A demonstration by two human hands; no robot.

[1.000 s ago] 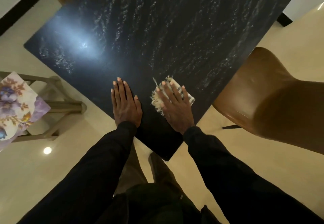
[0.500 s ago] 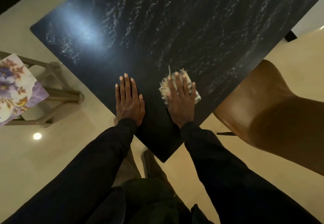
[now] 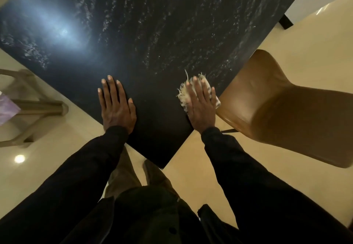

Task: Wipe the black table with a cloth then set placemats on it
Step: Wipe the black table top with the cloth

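Across the upper frame the black worktop (image 3: 172, 33) runs out of view, glare washing its left. Beside it a brown chair (image 3: 286, 110) is cut off. Left hand (image 3: 116, 108) lies flat, fingers (image 3: 111, 91) straight. Right hand (image 3: 200, 108), fingers straight, presses the mostly hidden cloth (image 3: 183, 98) at the worktop's right edge.

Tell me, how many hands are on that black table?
2. The left hand lies flat on the bare black table near its left edge; the right hand presses the fringed cloth by the right edge. None seem hidden.
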